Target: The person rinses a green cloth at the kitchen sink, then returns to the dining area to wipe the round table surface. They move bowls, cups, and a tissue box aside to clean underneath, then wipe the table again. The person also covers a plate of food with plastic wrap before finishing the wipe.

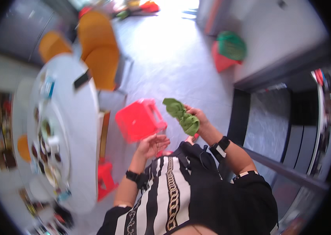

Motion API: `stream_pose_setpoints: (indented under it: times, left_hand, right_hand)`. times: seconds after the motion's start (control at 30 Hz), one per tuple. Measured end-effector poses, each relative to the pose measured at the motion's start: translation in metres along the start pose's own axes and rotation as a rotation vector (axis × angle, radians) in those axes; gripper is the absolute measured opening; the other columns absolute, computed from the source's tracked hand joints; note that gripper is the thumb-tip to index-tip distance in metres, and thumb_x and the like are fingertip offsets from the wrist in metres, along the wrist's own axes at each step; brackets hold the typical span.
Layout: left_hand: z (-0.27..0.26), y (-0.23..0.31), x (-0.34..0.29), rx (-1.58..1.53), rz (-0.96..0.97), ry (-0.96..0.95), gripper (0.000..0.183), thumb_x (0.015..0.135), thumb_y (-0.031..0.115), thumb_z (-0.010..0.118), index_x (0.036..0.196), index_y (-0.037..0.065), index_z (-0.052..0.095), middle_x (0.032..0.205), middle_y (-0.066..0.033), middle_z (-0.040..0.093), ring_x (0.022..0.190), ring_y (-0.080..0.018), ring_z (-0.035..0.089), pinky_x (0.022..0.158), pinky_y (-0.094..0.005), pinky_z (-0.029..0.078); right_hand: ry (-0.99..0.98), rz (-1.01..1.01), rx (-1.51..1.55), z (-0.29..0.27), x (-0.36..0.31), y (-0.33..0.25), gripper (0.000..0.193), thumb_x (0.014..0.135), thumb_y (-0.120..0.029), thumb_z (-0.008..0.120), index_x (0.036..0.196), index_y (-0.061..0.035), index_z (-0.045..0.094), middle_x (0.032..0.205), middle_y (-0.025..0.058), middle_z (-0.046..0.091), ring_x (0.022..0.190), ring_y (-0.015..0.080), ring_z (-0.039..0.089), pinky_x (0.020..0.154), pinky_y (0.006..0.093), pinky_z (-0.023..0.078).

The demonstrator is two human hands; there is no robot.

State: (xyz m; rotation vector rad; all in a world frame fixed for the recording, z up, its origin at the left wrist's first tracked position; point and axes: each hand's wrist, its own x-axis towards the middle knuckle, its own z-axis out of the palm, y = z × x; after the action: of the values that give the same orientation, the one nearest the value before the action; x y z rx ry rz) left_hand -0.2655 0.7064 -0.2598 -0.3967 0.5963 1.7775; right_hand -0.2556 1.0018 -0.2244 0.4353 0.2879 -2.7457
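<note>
My right hand [197, 116] grips a crumpled green cloth [181, 116] and holds it up in front of my chest. My left hand [153, 145] is open, palm up with fingers spread, just below and left of the cloth, holding nothing. A red plastic stool [138, 119] stands on the floor right behind my left hand. Both wrists wear black bands. My black and white striped top with a gold chain pattern fills the lower middle of the view.
A round white table [73, 129] with dishes and a dark phone [81, 80] stands at left, with orange chairs [99, 51] behind it. A second red stool [106, 178] sits by the table. A dark counter [286, 117] runs along the right. Red and green items [230, 49] lie against the far wall.
</note>
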Motion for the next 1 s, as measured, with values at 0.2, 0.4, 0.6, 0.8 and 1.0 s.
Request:
stream_pose_setpoints:
  times: [0.2,0.4,0.6,0.8,1.0]
  left_hand:
    - [0.148,-0.046,0.175,0.130,-0.284,-0.140,0.042,0.103,0.033,0.045,0.112,-0.003,0.064,0.107,-0.0175,0.070,0.098,-0.0280,0.069,0.086,-0.0380,0.055]
    - [0.208,-0.074,0.300,0.266,-0.413,-0.106,0.038,0.103,0.033,0.047,0.105,0.000,0.065,0.099,-0.0140,0.071,0.089,-0.0247,0.069,0.080,-0.0356,0.055]
    - [0.266,-0.080,0.395,0.264,-0.510,-0.079,0.035,0.102,0.029,0.050,0.105,-0.001,0.065,0.103,-0.0154,0.070,0.096,-0.0262,0.068,0.083,-0.0372,0.055]
    - [0.340,-0.107,0.512,0.253,-0.443,-0.097,0.029,0.099,0.026,0.053,0.097,0.001,0.067,0.093,-0.0104,0.071,0.090,-0.0217,0.069,0.076,-0.0349,0.055]
    - [0.432,-0.174,0.639,0.402,-0.552,0.026,0.029,0.099,0.027,0.053,0.091,0.002,0.065,0.089,-0.0114,0.068,0.084,-0.0219,0.064,0.072,-0.0342,0.051]
  right_hand:
    - [0.168,-0.346,0.145,-0.121,-0.141,-0.139,0.055,0.079,-0.005,0.047,0.134,0.0034,0.051,0.115,0.0206,0.066,0.092,0.0275,0.069,0.083,0.0380,0.058]
    - [0.273,-0.532,0.180,-0.181,-0.232,-0.191,0.056,0.081,-0.006,0.043,0.136,0.0016,0.050,0.114,0.0172,0.066,0.090,0.0238,0.068,0.080,0.0342,0.057]
    - [0.337,-0.784,0.301,-0.205,-0.304,-0.226,0.052,0.082,-0.004,0.042,0.133,0.0026,0.051,0.111,0.0181,0.067,0.088,0.0249,0.069,0.080,0.0353,0.057]
    - [0.396,-1.015,0.355,-0.233,-0.389,-0.305,0.053,0.083,-0.004,0.044,0.135,0.0021,0.049,0.113,0.0204,0.066,0.089,0.0312,0.069,0.079,0.0404,0.059]
    - [0.452,-1.228,0.455,-0.262,-0.471,-0.381,0.046,0.085,-0.004,0.045,0.130,0.0005,0.052,0.113,0.0211,0.065,0.089,0.0321,0.069,0.075,0.0424,0.060]
